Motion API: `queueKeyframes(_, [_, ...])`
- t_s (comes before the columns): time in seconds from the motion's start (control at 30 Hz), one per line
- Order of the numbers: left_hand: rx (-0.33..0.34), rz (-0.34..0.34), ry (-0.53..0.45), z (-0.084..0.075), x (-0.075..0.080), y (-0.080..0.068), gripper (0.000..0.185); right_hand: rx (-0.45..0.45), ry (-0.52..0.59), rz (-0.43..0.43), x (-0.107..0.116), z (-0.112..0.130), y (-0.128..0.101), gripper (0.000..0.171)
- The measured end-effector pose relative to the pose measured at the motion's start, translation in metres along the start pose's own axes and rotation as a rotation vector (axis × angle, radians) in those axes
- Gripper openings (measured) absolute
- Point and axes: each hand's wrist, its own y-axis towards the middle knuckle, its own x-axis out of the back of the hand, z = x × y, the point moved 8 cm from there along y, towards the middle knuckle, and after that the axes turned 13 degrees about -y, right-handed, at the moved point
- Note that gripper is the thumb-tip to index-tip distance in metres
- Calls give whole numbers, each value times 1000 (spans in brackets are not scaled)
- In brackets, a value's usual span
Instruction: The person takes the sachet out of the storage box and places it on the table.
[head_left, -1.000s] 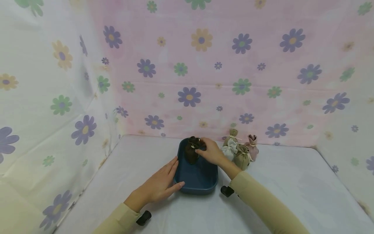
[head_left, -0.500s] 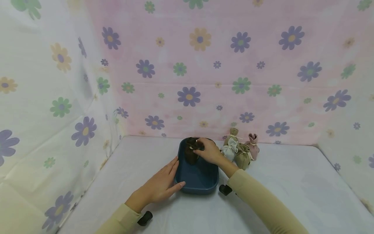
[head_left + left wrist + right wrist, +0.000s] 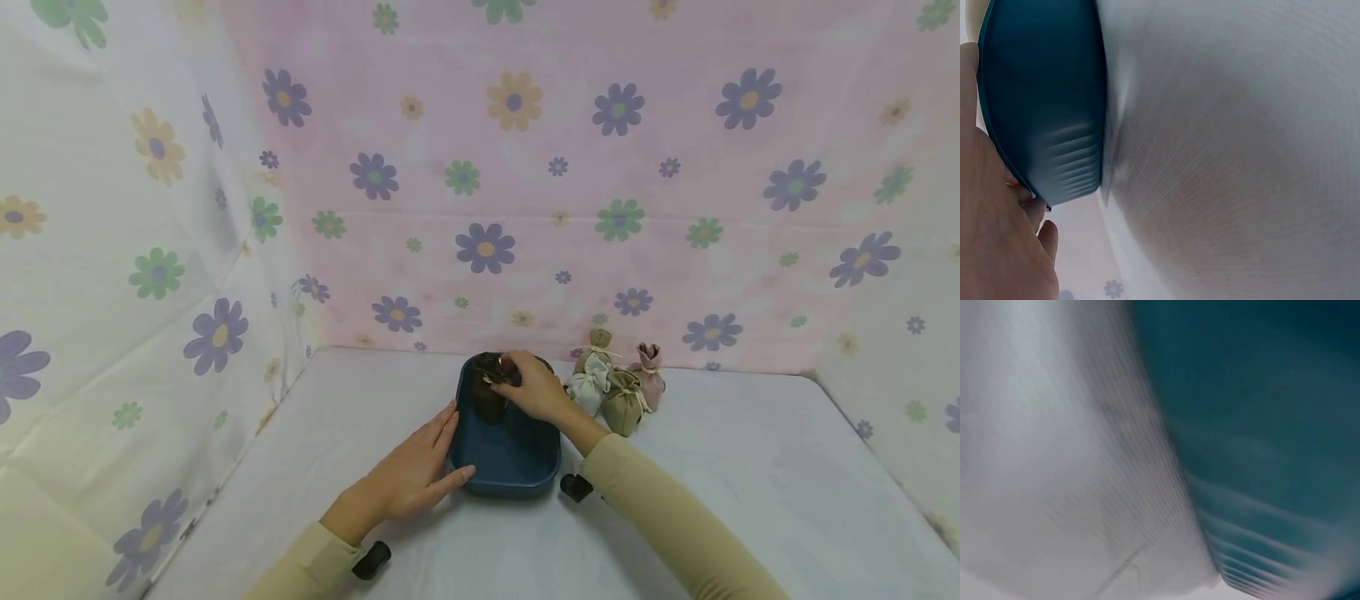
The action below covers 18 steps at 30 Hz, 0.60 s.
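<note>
Head view looks down on a white-covered table walled in by flowered cloth. A blue tub sits at the middle of the table, long side running toward twelve o'clock. The left hand lies flat against the tub's nine-o'clock wall, fingers straight and the thumb along the near corner, holding nothing; pressed there, it likely keeps the light tub from sliding while the other hand works inside. The right hand reaches over the tub's three-o'clock rim, and its fingers are curled round the tied neck of a dark brown pouch. That pouch stands upright in the tub's twelve-o'clock end, its bottom at or near the floor; whether it fully rests there I cannot tell. Gripping by the gathered neck keeps the soft pouch upright.

At the tub's two o'clock, just beside it on the table, four more pouches huddle together: an olive pouch, a white pouch, a tan pouch and a pink pouch, close enough for the right hand to reach.

Left wrist view shows the tub's ribbed outer wall with the palm against it; right wrist view is a blur of blue and white.
</note>
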Motion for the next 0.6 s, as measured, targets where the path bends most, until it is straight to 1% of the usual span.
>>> queueKeyframes(0.13, [5, 4, 1, 0, 0, 0, 95, 23, -1, 27, -2, -1, 1, 67])
queueKeyframes(0.2, [8, 3, 2, 0, 0, 0, 95, 27, 3, 39, -3, -1, 2, 68])
queueKeyframes(0.33, [12, 3, 3, 1, -1, 1, 96, 28, 7, 42, -3, 0, 3, 63])
queueKeyframes(0.6, [-1, -3, 6, 0, 0, 1, 94, 32, 15, 23, -3, 3, 3, 40])
